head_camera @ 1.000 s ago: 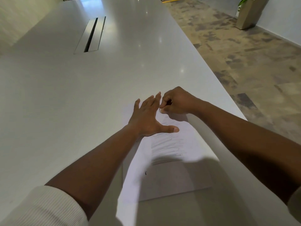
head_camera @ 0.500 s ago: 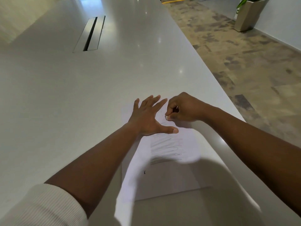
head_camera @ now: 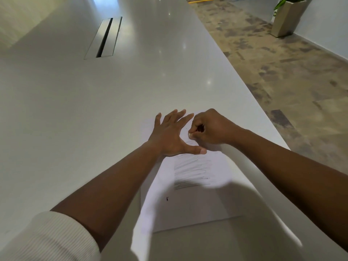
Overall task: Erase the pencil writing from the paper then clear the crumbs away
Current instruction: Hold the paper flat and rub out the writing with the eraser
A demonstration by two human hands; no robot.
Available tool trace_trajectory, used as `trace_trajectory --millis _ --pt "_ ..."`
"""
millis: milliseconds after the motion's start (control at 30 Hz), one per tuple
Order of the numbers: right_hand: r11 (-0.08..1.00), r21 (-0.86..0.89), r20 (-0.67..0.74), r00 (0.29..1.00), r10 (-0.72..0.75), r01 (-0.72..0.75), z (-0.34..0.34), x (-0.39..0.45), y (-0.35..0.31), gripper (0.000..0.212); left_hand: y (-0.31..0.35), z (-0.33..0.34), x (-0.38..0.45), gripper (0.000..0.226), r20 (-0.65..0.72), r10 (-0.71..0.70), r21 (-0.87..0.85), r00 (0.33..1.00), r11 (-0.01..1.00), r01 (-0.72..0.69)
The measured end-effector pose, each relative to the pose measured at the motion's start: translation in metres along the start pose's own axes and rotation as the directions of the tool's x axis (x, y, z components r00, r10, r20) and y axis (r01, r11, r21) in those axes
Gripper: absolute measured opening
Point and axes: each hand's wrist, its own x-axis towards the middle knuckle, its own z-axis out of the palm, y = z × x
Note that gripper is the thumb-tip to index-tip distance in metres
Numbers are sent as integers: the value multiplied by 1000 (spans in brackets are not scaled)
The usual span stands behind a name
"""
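Since half a second ago the right hand has slid a little nearer along the paper, toward the top of the pencil writing, while the left hand has stayed where it was. That left hand lies flat on the far part of the sheet, fingers straight and spread, thumb stretched out to the right – holding nothing, only pressing the paper to the worktop. The right hand is curled tight, its fingertips pinching a small pale eraser down against the sheet just right of the left thumb. Grey scribbled lines run across the middle of the paper, on the near side of both hands. A long slot sits in the worktop far to the left, and a planter stands on the floor at the far right.
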Motion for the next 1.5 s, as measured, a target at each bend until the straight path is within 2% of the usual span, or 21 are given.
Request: trace_trajectory --millis 133,200,400,500,633,733,900,967,1133,1200,1334,1434,1500 --pt "990 -115 -182 982 56 -77 -3 18 3 10 1 -1 -1 131 1 -2 -18 1000 1000 3" --pt "991 -121 -182 983 38 -61 -1 20 1 11 1 0 0 130 -4 2 -22 1000 1000 -2" --pt "996 39 -60 995 -83 85 13 1 -12 11 0 1 2 132 -17 5 0 1000 1000 -5" --pt "999 34 -125 992 -33 37 11 5 -6 9 0 1 2 133 -17 7 -5 1000 1000 -7" --pt "994 -76 -224 973 54 -73 -2 17 4 7 1 -1 0 133 -9 4 -8 1000 1000 -4" --pt "994 -105 -159 987 13 -30 -5 14 4 9 0 -1 1 135 -4 4 1 1000 1000 -4" --pt "999 19 59 997 -49 47 -4 -4 -5 2 -1 1 1 133 -3 9 19 1000 1000 -9" --pt "999 18 78 996 -45 44 -4 -4 -4 2 -1 2 1 134 -3 11 21 1000 1000 -11" --pt "997 -83 -120 993 -12 3 -9 11 2 7 -1 0 1 137 9 5 11 1000 1000 -5" --pt "993 -118 -125 992 5 -20 -10 16 4 9 0 0 0 136 7 3 16 1000 1000 -4" --pt "996 -83 34 999 22 -19 -25 15 6 2 -1 0 1 137 10 -2 8 1000 1000 2" --pt "994 -75 245 965 91 -75 -38 8 9 4 -1 0 2 139 20 -11 7 1000 1000 11" --pt "994 -85 319 943 96 -72 -40 3 8 5 -2 0 3 140 20 -8 1 1000 1000 8"
